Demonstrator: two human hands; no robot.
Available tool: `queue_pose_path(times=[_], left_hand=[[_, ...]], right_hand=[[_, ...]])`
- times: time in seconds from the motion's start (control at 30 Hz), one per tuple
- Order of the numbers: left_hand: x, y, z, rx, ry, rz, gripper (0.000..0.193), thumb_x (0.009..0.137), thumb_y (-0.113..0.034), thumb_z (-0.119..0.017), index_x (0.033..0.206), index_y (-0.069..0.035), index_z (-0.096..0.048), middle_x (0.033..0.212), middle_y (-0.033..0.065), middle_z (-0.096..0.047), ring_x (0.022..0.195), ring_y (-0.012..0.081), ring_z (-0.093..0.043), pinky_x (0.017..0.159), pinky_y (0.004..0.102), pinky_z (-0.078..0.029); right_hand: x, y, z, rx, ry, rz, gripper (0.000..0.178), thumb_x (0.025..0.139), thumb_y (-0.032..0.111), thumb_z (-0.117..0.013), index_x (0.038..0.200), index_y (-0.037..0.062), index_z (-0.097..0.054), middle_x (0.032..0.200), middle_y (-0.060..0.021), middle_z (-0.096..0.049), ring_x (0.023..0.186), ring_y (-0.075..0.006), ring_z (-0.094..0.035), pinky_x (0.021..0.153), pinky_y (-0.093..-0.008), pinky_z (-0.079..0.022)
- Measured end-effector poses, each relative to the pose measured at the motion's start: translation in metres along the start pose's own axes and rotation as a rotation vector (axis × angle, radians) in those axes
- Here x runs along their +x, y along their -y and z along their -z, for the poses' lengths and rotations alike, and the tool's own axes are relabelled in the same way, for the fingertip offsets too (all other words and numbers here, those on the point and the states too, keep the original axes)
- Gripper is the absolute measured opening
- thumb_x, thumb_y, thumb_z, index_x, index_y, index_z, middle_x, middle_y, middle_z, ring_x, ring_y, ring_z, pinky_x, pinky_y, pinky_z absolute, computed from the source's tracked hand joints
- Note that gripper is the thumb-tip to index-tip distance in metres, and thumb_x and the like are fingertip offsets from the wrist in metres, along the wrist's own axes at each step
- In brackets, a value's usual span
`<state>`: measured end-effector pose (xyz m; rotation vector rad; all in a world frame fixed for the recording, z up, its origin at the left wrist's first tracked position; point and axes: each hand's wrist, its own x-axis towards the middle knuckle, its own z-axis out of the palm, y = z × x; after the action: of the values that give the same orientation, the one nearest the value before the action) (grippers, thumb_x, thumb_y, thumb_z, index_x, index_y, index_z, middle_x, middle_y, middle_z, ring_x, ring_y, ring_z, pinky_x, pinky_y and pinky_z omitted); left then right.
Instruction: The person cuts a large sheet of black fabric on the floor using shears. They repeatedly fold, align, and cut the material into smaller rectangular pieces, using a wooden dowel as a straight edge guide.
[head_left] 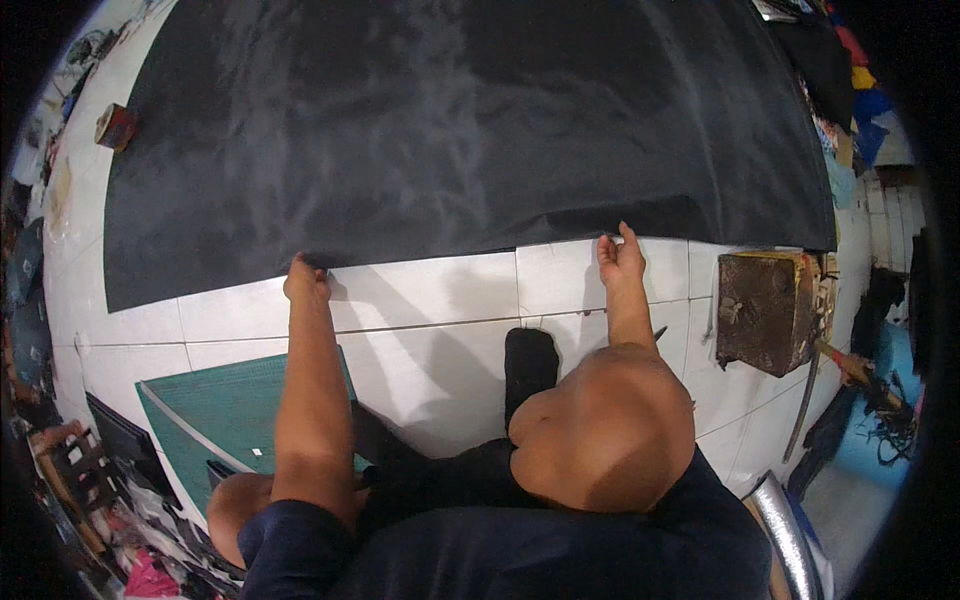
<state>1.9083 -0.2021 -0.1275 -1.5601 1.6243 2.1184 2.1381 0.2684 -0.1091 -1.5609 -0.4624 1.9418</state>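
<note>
Two hands, left hand (305,280) and right hand (620,257), pinch black fabric's (450,130) near edge.

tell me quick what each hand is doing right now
Left hand: closed, pinching the near edge of the black cloth.
Right hand: fingers on the same edge; whether its grip is closed cannot be told.

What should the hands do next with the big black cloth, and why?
Probably tug the near edge gently toward the body. Both the left hand and right hand pinch that edge of the black cloth, which looks a bit rippled on the white tiled floor.
</note>
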Motion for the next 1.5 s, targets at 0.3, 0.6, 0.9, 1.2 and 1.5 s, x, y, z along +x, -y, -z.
queue_pose_path(times=[0.3, 0.6, 0.9, 1.2, 1.5], left_hand=[[-0.016, 0.007, -0.004, -0.047, 0.023, -0.060, 0.023, 0.090, -0.012, -0.055, 0.106, 0.004, -0.056, 0.094, 0.0136, -0.060, 0.067, 0.0234, -0.058, 0.048, 0.0329, -0.043], [0.016, 0.013, 0.015, 0.229, 0.161, -0.263, 0.034, 0.087, -0.014, -0.056, 0.110, 0.010, -0.053, 0.097, 0.0172, -0.060, 0.074, 0.0268, -0.062, 0.055, 0.0362, -0.051], [0.012, 0.007, 0.037, 0.590, -0.088, -0.405, 0.070, 0.079, -0.013, -0.065, 0.132, 0.013, -0.029, 0.108, 0.0269, -0.056, 0.084, 0.0344, -0.064, 0.073, 0.0403, -0.056], [-0.033, -0.005, 0.001, 1.331, -0.024, -1.286, 0.077, 0.091, -0.051, -0.052, 0.145, 0.000, -0.033, 0.150, 0.0316, -0.022, 0.141, 0.0470, -0.018, 0.113, 0.0571, -0.013], [-0.026, 0.018, -0.001, 1.345, 0.103, -1.138, 0.080, 0.091, -0.049, -0.054, 0.148, 0.000, -0.025, 0.154, 0.0292, -0.012, 0.144, 0.0440, -0.010, 0.115, 0.0542, -0.007]], right_hand=[[0.019, 0.003, 0.034, -1.116, 0.033, 0.549, 0.027, 0.088, 0.024, -0.069, 0.077, 0.0051, -0.053, 0.065, -0.0059, -0.061, 0.051, -0.0133, -0.060, 0.045, -0.0275, -0.047], [0.007, -0.005, 0.030, -0.916, 0.065, 0.452, 0.027, 0.089, 0.022, -0.067, 0.074, 0.0084, -0.051, 0.062, -0.0025, -0.056, 0.048, -0.0106, -0.055, 0.039, -0.0241, -0.044], [0.020, 0.016, 0.028, -1.011, 0.261, 0.286, 0.032, 0.087, 0.026, -0.070, 0.069, 0.0094, -0.050, 0.058, -0.0017, -0.053, 0.039, -0.0092, -0.045, 0.037, -0.0230, -0.039], [-0.051, 0.001, -0.035, -1.854, 0.400, 0.877, 0.051, 0.083, 0.026, -0.071, 0.126, 0.0041, -0.054, 0.117, -0.0209, -0.059, 0.112, -0.0341, -0.056, 0.098, -0.0420, -0.042], [-0.074, -0.100, -0.070, -2.128, 0.990, 1.309, 0.070, 0.092, 0.045, -0.054, 0.148, 0.0093, -0.031, 0.156, -0.0203, -0.016, 0.145, -0.0385, -0.010, 0.116, -0.0555, -0.004]])
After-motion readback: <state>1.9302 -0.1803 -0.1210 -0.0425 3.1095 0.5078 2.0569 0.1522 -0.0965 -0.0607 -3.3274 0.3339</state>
